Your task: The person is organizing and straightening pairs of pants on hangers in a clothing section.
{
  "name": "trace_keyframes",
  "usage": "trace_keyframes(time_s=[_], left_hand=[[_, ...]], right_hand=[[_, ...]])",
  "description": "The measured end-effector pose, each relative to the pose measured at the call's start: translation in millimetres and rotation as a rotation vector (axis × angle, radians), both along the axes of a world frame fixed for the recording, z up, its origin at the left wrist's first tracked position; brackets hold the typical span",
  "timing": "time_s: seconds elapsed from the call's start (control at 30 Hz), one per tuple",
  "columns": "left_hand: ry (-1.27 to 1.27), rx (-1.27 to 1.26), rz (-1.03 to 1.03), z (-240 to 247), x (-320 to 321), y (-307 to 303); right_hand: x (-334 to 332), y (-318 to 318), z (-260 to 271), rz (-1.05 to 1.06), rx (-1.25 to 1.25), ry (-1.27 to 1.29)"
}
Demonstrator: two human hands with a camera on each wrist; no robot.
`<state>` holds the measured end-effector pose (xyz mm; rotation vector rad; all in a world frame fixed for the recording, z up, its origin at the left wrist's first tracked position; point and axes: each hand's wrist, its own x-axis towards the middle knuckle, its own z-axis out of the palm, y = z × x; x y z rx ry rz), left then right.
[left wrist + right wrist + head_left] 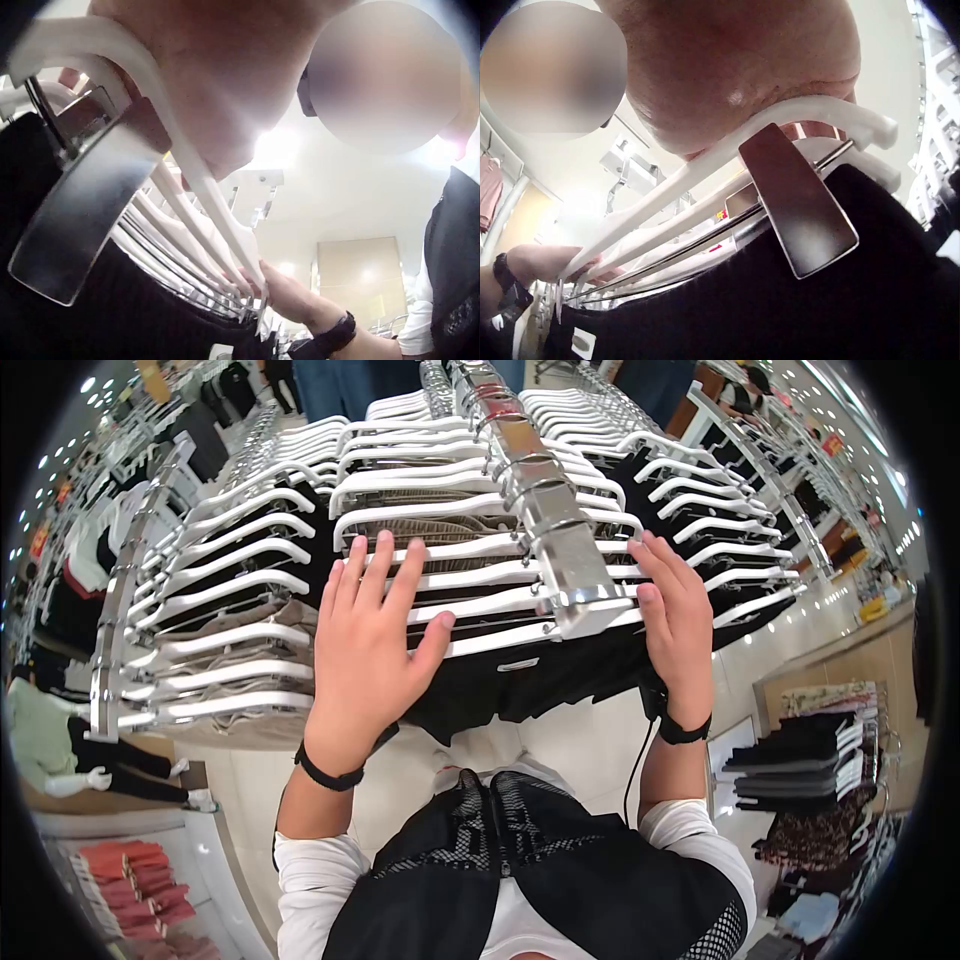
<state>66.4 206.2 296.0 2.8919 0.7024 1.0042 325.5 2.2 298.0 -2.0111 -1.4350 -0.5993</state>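
Observation:
White hangers (480,603) with black garments (490,680) clipped below hang from a chrome rail (560,545) in the head view. My left hand (370,630) lies over the left ends of the front hangers, fingers extended and spread, thumb pointing to the rail. At their right ends rests my right hand (680,625), fingers fairly straight. In the left wrist view a metal clip (90,210) holds black cloth beside a white hanger (202,180), under my palm. A similar clip (802,202) and hanger (682,180) show below my palm in the right wrist view.
More hangers with brownish garments (240,725) hang on the left rail (125,590), and further hangers (715,525) on the right. Dark folded-looking clothes (800,770) are at the lower right, red garments (135,885) at the lower left. A mannequin (45,750) stands at the far left.

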Motion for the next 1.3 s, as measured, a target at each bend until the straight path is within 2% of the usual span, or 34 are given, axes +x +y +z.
trace_keyframes(time_s=[0.1,0.37,0.5,0.6,0.7,0.77,1.03,1.3], left_hand=[[-0.019,0.019,-0.018,-1,3,5],[-0.055,0.013,-0.028,-8,11,8],[-0.058,0.019,-0.035,-10,14,11],[-0.044,-0.01,-0.04,-8,13,11],[-0.021,-0.042,-0.035,-5,11,9],[-0.002,-0.044,-0.024,-3,10,7],[0.089,-0.139,0.02,9,8,1],[-0.004,-0.211,0.105,10,14,-10]], right_hand=[[-12,2,5,-0.041,0.006,0.223],[-16,-7,14,-0.086,-0.062,0.158],[-19,-5,20,-0.107,-0.045,0.262],[-10,-3,18,-0.055,-0.062,0.306],[3,-1,10,0.033,-0.065,0.212],[11,-2,9,0.117,-0.07,0.3],[24,-7,3,0.261,-0.093,0.15],[44,-6,-4,0.439,-0.05,0.003]])
